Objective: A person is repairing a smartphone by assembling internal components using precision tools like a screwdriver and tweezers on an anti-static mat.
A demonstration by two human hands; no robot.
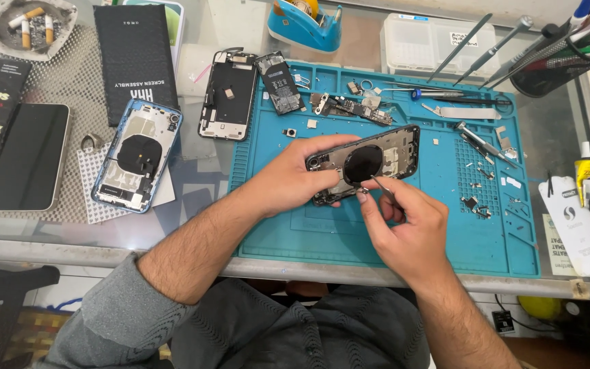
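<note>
My left hand grips an opened black phone housing by its left end, holding it tilted above the blue repair mat. A round black coil sits in the housing's middle. My right hand pinches thin metal tweezers, whose tips rest at the coil's lower right edge. Both forearms come up from the bottom of the view.
On the mat lie a battery, a circuit board, small screws, brackets and tools. To the left sit an opened blue phone frame, another phone chassis, a dark phone, a black box and an ashtray. A tool cup stands at the back right.
</note>
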